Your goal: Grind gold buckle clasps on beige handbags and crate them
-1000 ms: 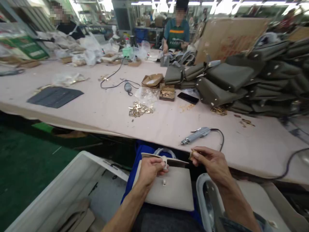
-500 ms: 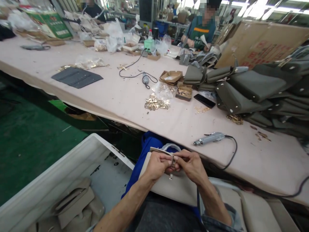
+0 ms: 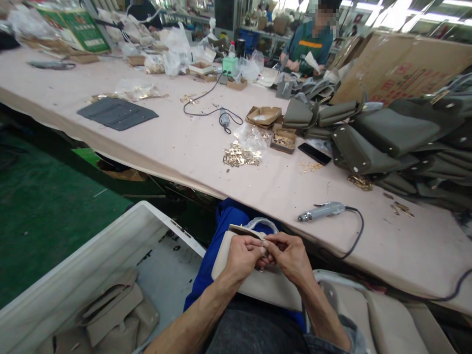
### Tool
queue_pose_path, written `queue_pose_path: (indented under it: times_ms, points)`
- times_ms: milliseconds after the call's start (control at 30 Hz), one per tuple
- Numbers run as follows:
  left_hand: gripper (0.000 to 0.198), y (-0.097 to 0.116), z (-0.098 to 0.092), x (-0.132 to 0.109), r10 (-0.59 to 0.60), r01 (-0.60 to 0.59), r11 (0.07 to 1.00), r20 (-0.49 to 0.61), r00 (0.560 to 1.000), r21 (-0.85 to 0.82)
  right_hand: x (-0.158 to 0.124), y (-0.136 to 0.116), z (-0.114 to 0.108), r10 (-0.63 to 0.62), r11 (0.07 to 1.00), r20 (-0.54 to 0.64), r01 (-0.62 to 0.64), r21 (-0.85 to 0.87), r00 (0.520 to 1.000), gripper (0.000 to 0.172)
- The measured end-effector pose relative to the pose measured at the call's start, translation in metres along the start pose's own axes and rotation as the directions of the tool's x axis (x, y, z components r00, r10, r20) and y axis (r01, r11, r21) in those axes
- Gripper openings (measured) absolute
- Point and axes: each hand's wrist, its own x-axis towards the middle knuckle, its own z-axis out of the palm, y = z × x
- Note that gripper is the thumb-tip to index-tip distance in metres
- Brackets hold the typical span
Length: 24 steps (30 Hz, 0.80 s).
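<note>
A beige leather bag [image 3: 269, 290] lies on my lap below the table edge. My left hand [image 3: 241, 258] and my right hand [image 3: 289, 258] meet over its upper flap, both with fingers pinched together on the strap and a small metal fitting [image 3: 263, 248] there. The fitting is mostly hidden by my fingertips. A grey electric screwdriver [image 3: 320, 211] with a black cable lies on the table just beyond my right hand.
A white bin [image 3: 84, 275] at my left holds beige bags. Gold hardware [image 3: 239, 157], small cardboard boxes [image 3: 282, 140], a black phone [image 3: 314, 153] and stacked olive bags [image 3: 387, 132] lie on the long pink table [image 3: 177, 142]. A person in green works at the far end.
My right hand came in from the right with a small piece and joined my left hand at the bag's flap. The view swung left and down a little.
</note>
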Motion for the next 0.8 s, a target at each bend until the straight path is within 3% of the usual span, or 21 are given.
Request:
queue_pose_path:
  times_ms: [100,200,367,600,800]
  points:
    - [0.028,-0.010,0.004,0.001,0.021,-0.019,1.000,-0.105,0.994,0.013,-0.013,0.008,0.004,0.015,0.999,-0.083,-0.018,-0.033,0.996,0.044]
    - [0.028,-0.016,0.003,0.004,0.024,-0.017,0.998,-0.124,0.992,0.057,-0.028,0.015,0.010,-0.002,0.999,-0.137,-0.004,-0.039,0.991,0.041]
    - [0.027,-0.014,-0.001,0.009,-0.004,0.026,0.993,-0.190,0.982,0.112,-0.035,0.025,0.014,0.100,0.987,-0.065,-0.090,0.133,0.993,0.045]
    - [0.023,-0.003,0.000,0.010,-0.165,0.175,0.982,-0.118,0.979,0.070,-0.033,0.033,0.013,0.097,0.981,0.027,-0.101,0.167,0.995,0.043]
    - [0.027,-0.005,0.005,0.014,-0.159,0.165,0.984,-0.099,0.982,0.063,-0.035,0.034,0.011,0.064,0.996,0.015,-0.065,0.053,0.998,0.039]
